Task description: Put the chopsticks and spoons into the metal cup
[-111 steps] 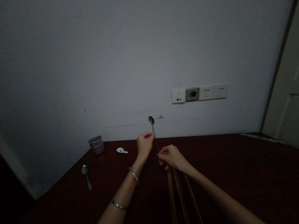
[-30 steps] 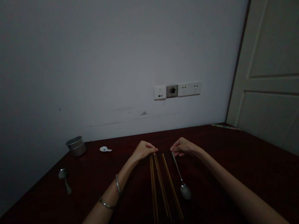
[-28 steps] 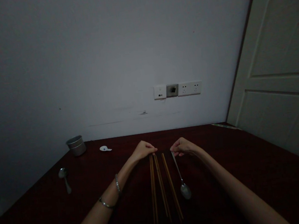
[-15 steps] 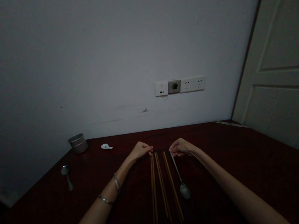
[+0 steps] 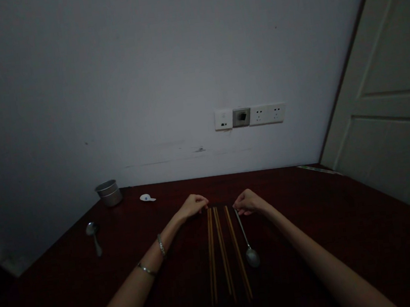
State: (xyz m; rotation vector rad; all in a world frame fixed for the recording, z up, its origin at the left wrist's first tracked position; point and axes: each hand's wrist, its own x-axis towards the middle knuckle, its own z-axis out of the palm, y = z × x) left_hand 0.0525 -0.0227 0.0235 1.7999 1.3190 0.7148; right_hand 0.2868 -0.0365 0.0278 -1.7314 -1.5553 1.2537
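Three pairs of wooden chopsticks lie lengthwise on the dark red table, side by side: a left pair (image 5: 211, 257), a middle pair (image 5: 224, 255) and a right pair (image 5: 239, 254). My left hand (image 5: 192, 206) has its fingers closed at the far end of the left pair. To the right of the chopsticks lies a long-handled metal spoon (image 5: 252, 257), its bowl toward me. The far tip of its handle is pinched by my right hand (image 5: 247, 202).
A metal cup (image 5: 109, 194) stands at the back left, with a white soup spoon (image 5: 146, 198) beside it. Nearer on the left lies a short metal spoon (image 5: 94, 236). The wall with sockets (image 5: 249, 116) bounds the table (image 5: 286, 176) behind; a door (image 5: 389, 101) is on the right.
The whole view has shifted slightly. My hands stay at the far ends of the left chopsticks and the long spoon, and the laid-out things keep nearly the same arrangement.
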